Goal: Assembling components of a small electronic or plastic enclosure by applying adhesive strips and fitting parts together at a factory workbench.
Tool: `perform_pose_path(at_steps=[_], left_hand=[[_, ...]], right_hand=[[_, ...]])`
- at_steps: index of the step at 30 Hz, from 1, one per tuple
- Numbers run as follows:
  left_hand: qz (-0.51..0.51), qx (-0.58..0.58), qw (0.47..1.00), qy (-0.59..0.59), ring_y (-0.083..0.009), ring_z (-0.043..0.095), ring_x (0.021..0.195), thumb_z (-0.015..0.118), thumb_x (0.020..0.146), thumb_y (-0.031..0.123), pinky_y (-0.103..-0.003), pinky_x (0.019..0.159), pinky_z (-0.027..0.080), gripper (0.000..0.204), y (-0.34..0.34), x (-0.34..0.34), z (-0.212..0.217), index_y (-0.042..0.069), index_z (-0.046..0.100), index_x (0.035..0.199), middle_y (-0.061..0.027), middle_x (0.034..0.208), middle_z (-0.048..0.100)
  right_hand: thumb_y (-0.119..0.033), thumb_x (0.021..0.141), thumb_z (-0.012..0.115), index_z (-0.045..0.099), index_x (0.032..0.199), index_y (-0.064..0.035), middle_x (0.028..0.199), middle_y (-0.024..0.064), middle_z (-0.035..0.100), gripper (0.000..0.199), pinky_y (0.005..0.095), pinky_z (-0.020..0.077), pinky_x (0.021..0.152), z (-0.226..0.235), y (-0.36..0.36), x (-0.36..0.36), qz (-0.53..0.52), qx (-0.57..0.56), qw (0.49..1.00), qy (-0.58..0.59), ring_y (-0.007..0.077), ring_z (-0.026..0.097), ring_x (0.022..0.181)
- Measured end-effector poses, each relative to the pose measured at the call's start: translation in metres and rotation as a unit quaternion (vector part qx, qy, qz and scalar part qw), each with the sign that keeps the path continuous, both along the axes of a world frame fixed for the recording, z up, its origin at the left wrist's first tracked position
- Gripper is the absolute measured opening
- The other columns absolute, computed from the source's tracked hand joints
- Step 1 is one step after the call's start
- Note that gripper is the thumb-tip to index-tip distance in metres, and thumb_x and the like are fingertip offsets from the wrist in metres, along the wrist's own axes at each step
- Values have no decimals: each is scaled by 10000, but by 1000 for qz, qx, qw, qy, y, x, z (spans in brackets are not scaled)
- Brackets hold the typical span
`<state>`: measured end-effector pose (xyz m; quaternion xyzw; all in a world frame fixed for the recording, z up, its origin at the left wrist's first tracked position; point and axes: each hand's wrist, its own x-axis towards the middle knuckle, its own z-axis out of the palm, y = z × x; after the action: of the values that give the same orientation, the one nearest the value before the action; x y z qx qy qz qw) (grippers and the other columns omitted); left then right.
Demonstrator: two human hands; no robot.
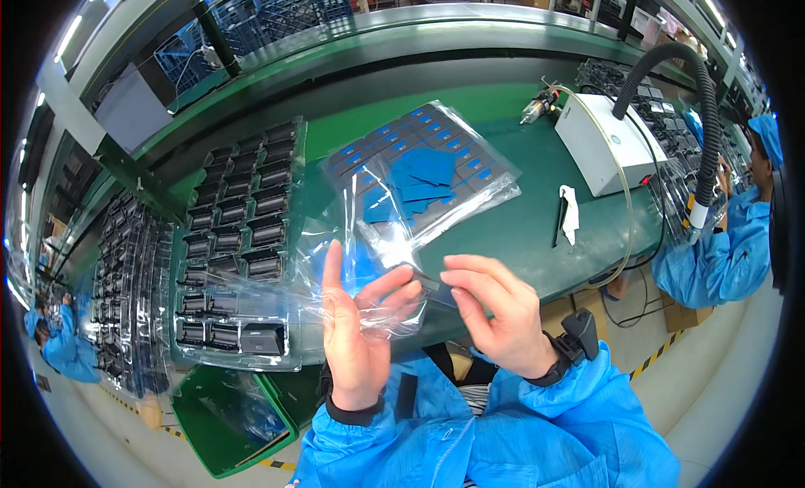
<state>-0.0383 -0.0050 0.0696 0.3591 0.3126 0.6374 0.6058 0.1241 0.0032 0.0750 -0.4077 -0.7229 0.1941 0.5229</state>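
Note:
My left hand (356,345) is palm up, one finger raised and the others bent toward the right. Crumpled clear plastic film (381,316) lies across its palm and between its fingers. My right hand (503,320) is closed in a pinch at a small dark flat piece (429,285), which sits between the fingertips of both hands; its shape is partly hidden by film and glare. Beyond the hands, a stack of loose blue sheets (426,171) lies on dark grey, blue-marked flat pieces (482,173) on clear plastic.
At left, a clear tray (293,354) holds several black moulded parts; more stacked trays (126,295) stand beyond it. A green bin (226,425) sits below. Right are a white box machine (599,144) with black hose (708,94), a white cloth (569,213) and a blue-clad person (713,253).

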Motion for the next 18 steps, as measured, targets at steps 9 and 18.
perform_pose_path(at_steps=[9,18], left_hand=[[-13,-17,1000,-17,-325,574,1040,324,950,454,-403,870,462,607,-8,6,3,185,75,1435,-246,1147,540],[36,-47,998,-27,-333,615,925,391,935,447,-420,787,495,616,-19,-36,13,163,147,1424,-248,1069,571]], right_hand=[[-85,628,755,626,915,1,806,91,601,327,339,458,607,11,-11,14,-40,142,968,-204,252,569,677],[-5,651,736,602,956,42,757,108,605,336,314,478,558,-10,2,45,-13,176,955,-237,238,577,618]])
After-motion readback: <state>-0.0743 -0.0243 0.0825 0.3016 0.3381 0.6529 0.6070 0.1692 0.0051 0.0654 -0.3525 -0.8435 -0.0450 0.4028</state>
